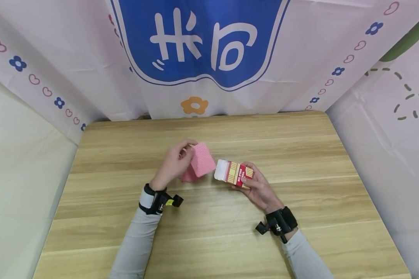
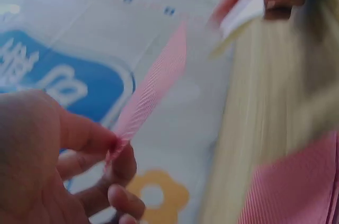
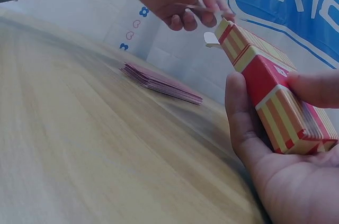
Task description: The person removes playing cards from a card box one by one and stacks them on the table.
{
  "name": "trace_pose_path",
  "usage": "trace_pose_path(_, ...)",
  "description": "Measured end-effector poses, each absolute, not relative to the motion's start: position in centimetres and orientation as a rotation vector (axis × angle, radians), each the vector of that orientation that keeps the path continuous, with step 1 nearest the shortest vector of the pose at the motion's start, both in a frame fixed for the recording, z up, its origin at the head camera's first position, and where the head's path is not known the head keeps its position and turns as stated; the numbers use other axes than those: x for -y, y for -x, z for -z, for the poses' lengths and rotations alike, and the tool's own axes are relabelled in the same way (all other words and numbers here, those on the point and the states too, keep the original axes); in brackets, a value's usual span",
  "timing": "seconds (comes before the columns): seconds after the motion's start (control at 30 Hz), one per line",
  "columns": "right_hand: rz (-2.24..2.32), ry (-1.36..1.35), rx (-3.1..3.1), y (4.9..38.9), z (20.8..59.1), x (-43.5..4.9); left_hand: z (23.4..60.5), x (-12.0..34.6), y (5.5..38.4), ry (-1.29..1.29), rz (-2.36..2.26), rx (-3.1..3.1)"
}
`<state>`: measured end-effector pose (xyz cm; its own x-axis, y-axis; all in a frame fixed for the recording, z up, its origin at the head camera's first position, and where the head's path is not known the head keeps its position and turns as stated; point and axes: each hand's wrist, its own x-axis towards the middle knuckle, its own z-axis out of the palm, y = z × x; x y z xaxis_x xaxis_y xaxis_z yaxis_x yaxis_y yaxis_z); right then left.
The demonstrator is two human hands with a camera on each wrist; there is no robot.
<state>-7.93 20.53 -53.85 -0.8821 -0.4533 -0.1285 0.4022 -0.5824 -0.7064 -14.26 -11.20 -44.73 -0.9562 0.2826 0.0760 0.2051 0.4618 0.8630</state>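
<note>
Between thumb and fingers, my left hand (image 1: 174,164) pinches a pink-patterned playing card (image 1: 204,161), raised and tilted above the table. In the left wrist view the card (image 2: 153,86) appears nearly edge-on. Below it, a stack of matching cards (image 3: 159,83) lies slightly fanned on the tabletop. My right hand (image 1: 259,188) grips a red and yellow striped card box (image 1: 235,174), thumb across its front. The box's white flap (image 1: 221,169) stands open and points left toward the held card. What is inside the box is hidden.
The wooden table (image 1: 209,240) runs back to a white cloth (image 1: 90,85) with a blue emblem, hearts and flowers. A black wrist strap with a small camera (image 1: 158,199) is on the left wrist, another (image 1: 280,223) on the right.
</note>
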Motion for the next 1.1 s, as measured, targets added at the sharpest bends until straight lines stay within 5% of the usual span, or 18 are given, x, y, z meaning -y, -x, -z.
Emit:
trace_pose_path(0.53, 2.42, 0.082, -1.071, 7.9, 53.8, -20.6, 50.4, 13.8, 17.2, -0.297, -1.311, -2.681)
trace_pose_path(1.1, 2.412, 0.089, -1.062, 7.9, 53.7, -20.7, 51.1, 13.2, 16.8, -0.266, -1.141, -2.807)
